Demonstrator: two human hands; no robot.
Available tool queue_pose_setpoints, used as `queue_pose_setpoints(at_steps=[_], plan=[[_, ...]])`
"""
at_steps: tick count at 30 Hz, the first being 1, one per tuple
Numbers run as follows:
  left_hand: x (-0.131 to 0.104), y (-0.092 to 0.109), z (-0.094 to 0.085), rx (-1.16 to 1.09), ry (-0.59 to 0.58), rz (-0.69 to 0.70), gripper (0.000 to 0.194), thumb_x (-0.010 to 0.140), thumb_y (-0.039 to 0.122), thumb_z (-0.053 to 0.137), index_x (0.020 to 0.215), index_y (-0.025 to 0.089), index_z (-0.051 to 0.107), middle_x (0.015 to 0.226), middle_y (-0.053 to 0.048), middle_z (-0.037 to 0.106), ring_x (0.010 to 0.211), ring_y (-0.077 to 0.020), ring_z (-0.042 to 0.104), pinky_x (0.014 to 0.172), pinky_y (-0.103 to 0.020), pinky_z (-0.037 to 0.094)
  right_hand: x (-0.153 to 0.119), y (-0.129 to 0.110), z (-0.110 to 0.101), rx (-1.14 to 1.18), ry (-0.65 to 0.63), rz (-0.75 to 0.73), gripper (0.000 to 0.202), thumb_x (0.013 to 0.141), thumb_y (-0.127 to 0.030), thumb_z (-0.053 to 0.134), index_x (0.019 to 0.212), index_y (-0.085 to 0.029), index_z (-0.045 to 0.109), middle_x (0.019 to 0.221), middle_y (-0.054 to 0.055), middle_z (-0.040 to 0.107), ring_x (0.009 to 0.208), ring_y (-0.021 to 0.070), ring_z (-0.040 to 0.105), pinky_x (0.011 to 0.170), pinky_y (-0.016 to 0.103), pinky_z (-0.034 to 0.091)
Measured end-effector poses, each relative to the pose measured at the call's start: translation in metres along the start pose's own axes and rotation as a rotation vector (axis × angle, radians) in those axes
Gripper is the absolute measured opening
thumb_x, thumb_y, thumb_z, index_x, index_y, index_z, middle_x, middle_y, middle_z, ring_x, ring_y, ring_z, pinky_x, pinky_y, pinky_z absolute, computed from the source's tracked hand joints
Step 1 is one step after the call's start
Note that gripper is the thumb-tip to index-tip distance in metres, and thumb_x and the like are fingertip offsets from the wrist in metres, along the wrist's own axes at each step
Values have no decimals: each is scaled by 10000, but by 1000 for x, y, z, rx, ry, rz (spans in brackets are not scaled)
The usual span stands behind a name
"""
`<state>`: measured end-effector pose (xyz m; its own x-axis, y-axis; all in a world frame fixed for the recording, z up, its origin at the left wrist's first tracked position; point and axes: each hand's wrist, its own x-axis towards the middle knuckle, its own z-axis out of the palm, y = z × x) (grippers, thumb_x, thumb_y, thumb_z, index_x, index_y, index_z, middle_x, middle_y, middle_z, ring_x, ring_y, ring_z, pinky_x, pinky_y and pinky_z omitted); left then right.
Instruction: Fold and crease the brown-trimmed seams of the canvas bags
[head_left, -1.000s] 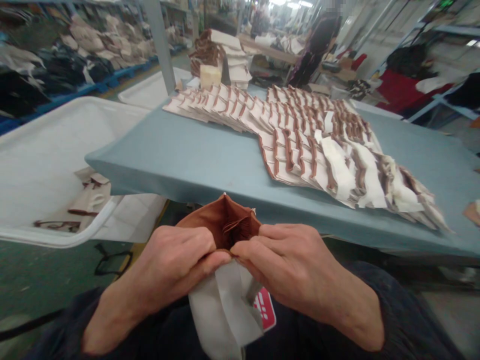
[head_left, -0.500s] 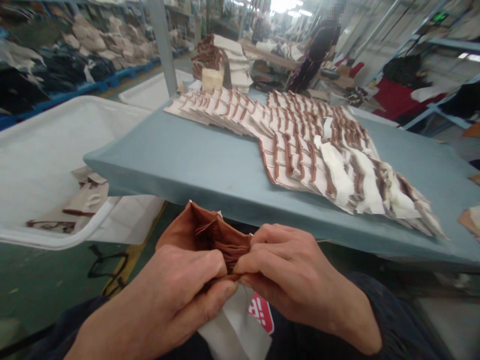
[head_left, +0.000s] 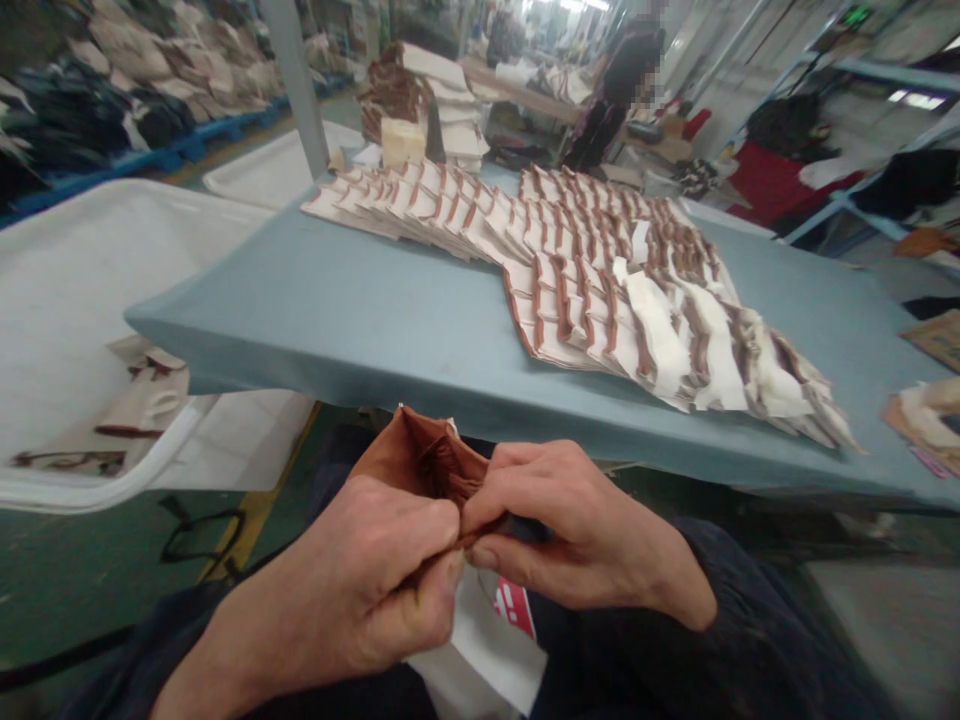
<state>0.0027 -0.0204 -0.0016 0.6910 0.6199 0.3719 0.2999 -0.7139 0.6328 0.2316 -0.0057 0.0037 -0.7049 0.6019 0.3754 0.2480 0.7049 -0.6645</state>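
A brown fabric piece (head_left: 386, 452) with gathered folds inside is held over my lap, below the table's front edge. My left hand (head_left: 360, 580) pinches its near rim between thumb and bent fingers. Close beside it, nearly touching, my right hand (head_left: 559, 525) pinches the same rim. A white sheet (head_left: 480, 640) with a red printed label (head_left: 516, 606) hangs under both hands. The fabric between the fingertips is mostly hidden.
Rows of overlapping cream and brown fabric pieces (head_left: 555, 230) cover part of the blue-grey table (head_left: 360, 310). At the left stands a white bin (head_left: 67, 230) with fabric pieces inside. A person (head_left: 611, 90) stands beyond the table, near a metal post (head_left: 295, 85).
The brown piece's open end is narrower and turned a little. My right hand has shifted slightly left, and the camera view has moved a little.
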Motion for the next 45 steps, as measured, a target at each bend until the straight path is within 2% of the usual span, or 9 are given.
queue_pose_setpoints(at_steps=[5,12,16,20,22,25,32,39,45], plan=[[-11,-10,0,-41,119,-6,332,969,94,456,694,228,328,564,87,366,465,-91,357,484,-284,257,-7,31,-13,-72,-30,173,405,941,-570,804,933,-168,748,815,14,739,708,136,630,678,255,446],[-30,-31,-17,-48,252,-223,409,1063,163,487,661,213,427,596,66,422,511,-85,453,500,-222,351,-16,31,-20,-93,-13,176,165,1028,-290,739,933,-156,755,816,24,760,710,126,653,666,229,462],[-30,-44,-26,59,278,-256,394,1070,254,552,681,213,513,626,61,508,540,-99,493,528,-222,397,-10,18,-24,-1,64,112,219,1060,-316,704,919,-155,753,799,20,752,723,126,656,694,231,495],[-23,-54,-29,188,281,-203,294,1086,473,575,1089,218,721,1022,-14,791,905,-198,732,835,-266,555,-1,9,-34,17,63,73,202,1066,-292,697,936,-147,751,845,34,744,747,125,652,699,227,486],[-15,-53,-29,281,283,-133,395,1074,538,589,1278,216,692,1279,-77,782,1172,-271,718,1063,-357,521,4,5,-39,-10,37,71,185,1066,-266,695,935,-145,743,844,28,740,734,117,634,687,224,458],[0,-45,-26,318,242,-3,323,1050,456,663,1293,242,669,1341,-86,760,1286,-291,674,1168,-428,462,9,0,-42,-59,-1,119,199,1057,-250,692,888,-148,715,759,-9,692,652,101,566,626,223,395],[22,-28,-19,85,143,63,116,1001,301,722,1082,226,686,1071,-24,791,1111,-223,700,1041,-338,502,13,-10,-34,-74,-39,209,230,1032,-248,685,818,-164,664,695,-31,619,603,95,491,593,226,339],[25,-23,-18,-112,19,-77,146,995,183,695,853,212,673,776,71,722,676,-88,643,641,-182,455,10,-10,-28,-4,-83,234,182,1012,-183,666,833,-165,639,733,-21,628,620,97,502,605,223,342],[20,-22,-18,-160,-53,-98,132,1007,140,646,909,209,700,809,76,742,666,-63,644,642,-147,451,9,-8,-22,-22,-128,287,150,962,-168,654,815,-170,628,717,-25,617,619,103,496,606,237,329]])
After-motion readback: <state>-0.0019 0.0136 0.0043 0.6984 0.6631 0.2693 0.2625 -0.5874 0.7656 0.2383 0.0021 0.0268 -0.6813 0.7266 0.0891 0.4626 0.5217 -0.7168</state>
